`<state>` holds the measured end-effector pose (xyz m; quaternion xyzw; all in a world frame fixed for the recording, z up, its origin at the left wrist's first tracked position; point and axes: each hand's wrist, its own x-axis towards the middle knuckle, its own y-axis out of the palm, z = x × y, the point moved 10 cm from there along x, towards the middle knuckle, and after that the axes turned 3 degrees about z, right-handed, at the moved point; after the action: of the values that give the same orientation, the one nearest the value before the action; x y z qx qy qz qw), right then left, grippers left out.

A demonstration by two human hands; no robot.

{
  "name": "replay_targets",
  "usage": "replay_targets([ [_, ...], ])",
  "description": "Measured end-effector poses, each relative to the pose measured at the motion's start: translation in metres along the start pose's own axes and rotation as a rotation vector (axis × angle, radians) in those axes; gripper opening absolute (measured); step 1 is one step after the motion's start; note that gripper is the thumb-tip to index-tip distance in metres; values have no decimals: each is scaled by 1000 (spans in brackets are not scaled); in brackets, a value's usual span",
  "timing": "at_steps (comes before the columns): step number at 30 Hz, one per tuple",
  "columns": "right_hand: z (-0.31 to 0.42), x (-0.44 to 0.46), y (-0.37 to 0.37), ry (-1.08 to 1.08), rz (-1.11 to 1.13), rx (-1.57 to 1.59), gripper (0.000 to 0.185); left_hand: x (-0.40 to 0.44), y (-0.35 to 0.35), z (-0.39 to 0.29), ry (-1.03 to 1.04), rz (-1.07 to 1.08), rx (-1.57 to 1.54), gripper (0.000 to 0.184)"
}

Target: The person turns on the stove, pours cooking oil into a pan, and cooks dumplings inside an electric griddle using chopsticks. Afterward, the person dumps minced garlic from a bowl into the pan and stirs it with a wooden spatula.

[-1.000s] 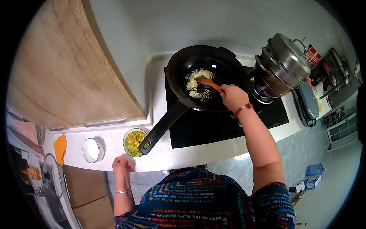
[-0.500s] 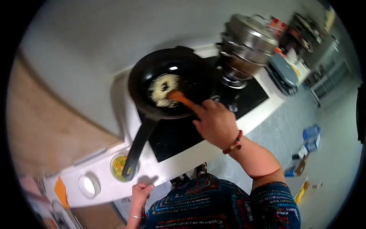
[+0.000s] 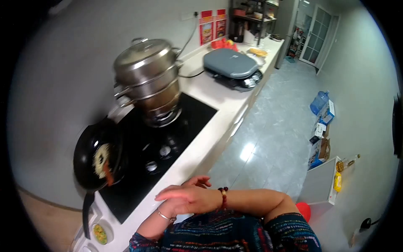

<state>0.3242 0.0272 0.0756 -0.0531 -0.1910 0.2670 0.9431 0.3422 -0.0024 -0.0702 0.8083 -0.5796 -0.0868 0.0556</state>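
Note:
My right hand [image 3: 189, 199], with a beaded bracelet at its wrist, lies across my left wrist, its fingers stretched out and holding nothing. Behind it shows my left hand [image 3: 199, 181], partly hidden, with its visible fingers apart and nothing seen in them. A silver bangle circles the left forearm. Ahead and to the left, a black wok [image 3: 85, 151] sits on the stove. Pale yellow food [image 3: 100, 159] lies in its bottom. An orange-brown spatula [image 3: 108, 174] rests inside the wok, let go. Under the wok's handle [image 3: 87, 212] stands a bowl of chopped green and yellow food [image 3: 100, 233].
A steel steamer pot [image 3: 147, 73] stands on the black glass cooktop [image 3: 189, 113]. Farther along the counter are a grey electric griddle [image 3: 231, 64] and a shelf rack. Boxes and a blue water jug [image 3: 320, 103] line the right wall.
My right hand has let go of the spatula, leaving it in the wok, and come back over my left wrist. The view has swung right, toward the steamer and the walkway.

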Motion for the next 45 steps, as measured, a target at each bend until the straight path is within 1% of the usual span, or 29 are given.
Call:
replay_targets([
  [2,17,-42,-38,-64,-16,-108,47,64,49,1,-77,134,-245,40],
  [4,43,-87,-95,-193,-196,-137,47,118,97,-17,-41,179,-220,45],
  [5,54,-107,-115,-220,-229,-197,48,145,125,-18,-56,251,-371,48],
  [6,57,-124,-128,-209,-235,-198,48,168,149,-24,-68,321,-523,51],
  [8,70,-162,-171,-195,-418,-440,49,200,184,-45,-65,349,-519,63],
  [10,61,-196,-200,-176,-476,-461,51,221,208,-53,-91,360,-577,66],
  [12,51,-233,-237,-136,-679,-721,54,242,220,-58,-116,359,-620,70],
  [13,40,-244,-251,-8,-626,-821,62,254,224,-58,-130,357,-639,73],
  [14,37,-258,-266,-7,-622,-817,62,266,226,-57,-144,356,-660,75],
  [15,24,-270,-282,159,-596,-1001,65,270,229,-45,-180,558,-666,91],
  [16,9,-285,-300,331,-559,-1182,68,282,219,-34,-179,556,-672,91],
  [18,-11,-311,-333,400,-575,-1229,73,303,215,-32,-95,662,-389,90],
  [19,-21,-322,-350,483,-580,-1260,72,318,200,-24,-110,543,-272,99],
  [20,-31,-329,-366,570,-583,-1287,72,330,188,-21,-115,539,-286,99],
  [22,-32,-322,-392,528,-582,-1236,71,358,174,-32,25,695,-276,76],
  [23,-32,-311,-399,433,-541,-1178,70,380,163,-48,59,593,-387,66],
  [24,-31,-299,-411,334,-505,-1121,70,407,146,-32,18,436,-504,60],
  [25,-33,-290,-424,305,-429,-1101,67,425,146,-21,-56,426,-590,60],
  [26,-39,-290,-446,325,-410,-1065,67,445,147,-16,-134,414,-678,60],
  [27,-51,-295,-473,447,-373,-1120,65,456,162,-41,-76,564,-676,61],
  [28,-62,-305,-495,564,-334,-1178,63,463,166,-45,-183,614,-533,60],
  [30,-61,-345,-548,598,-595,-1103,65,493,157,-48,-157,576,-404,65],
  [31,-65,-364,-567,677,-682,-1047,62,506,139,-30,-207,455,-374,52],
  [32,-68,-382,-581,666,-753,-988,55,514,127,-22,-222,435,-386,52],
  [34,-80,-409,-602,670,-827,-857,47,523,85,14,-456,69,-645,38],
  [35,-87,-419,-611,679,-830,-825,44,528,69,23,-437,-81,-670,34],
  [36,-96,-428,-621,685,-828,-795,40,533,66,30,-437,-107,-676,34],
  [39,-122,-450,-652,670,-816,-667,35,548,41,35,-282,-444,-747,40],
  [45,-129,-449,-737,453,-609,-702,31,573,35,58,-76,-763,-809,34],
])
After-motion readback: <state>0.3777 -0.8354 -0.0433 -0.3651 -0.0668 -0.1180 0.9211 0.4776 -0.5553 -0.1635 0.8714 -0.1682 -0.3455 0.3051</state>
